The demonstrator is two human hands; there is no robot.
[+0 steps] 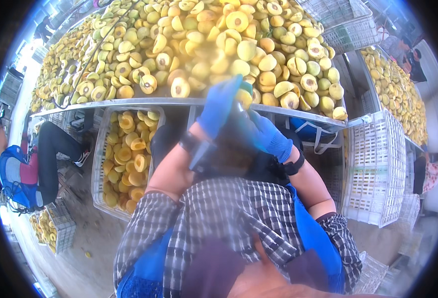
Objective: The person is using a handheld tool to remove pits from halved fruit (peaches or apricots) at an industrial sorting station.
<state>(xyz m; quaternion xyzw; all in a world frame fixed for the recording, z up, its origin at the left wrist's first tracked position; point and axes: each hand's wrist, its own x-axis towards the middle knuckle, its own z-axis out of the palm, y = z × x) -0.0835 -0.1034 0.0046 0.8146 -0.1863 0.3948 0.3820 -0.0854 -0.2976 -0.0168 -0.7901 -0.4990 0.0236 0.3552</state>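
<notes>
My left hand (217,108), in a blue glove, holds a yellow peach piece (244,98) just over the front edge of a fruit-covered table (166,101). Close below the fruit is my right hand (269,134), gloved the same way, its fingers curled and blurred by motion. A small shiny spot shows between the hands; whether the right hand grips a tool there is too blurred to tell. Halved yellow peaches (237,21), many with brown pits, are heaped across the table in front of me.
Left of my legs, a white plastic crate (96,186) holds pitted peach halves (124,154). Stacked white crates (375,171) stand to the right. A person (21,171) sits at far left. Another peach-laden table (394,93) lies beyond the crates, with people near it.
</notes>
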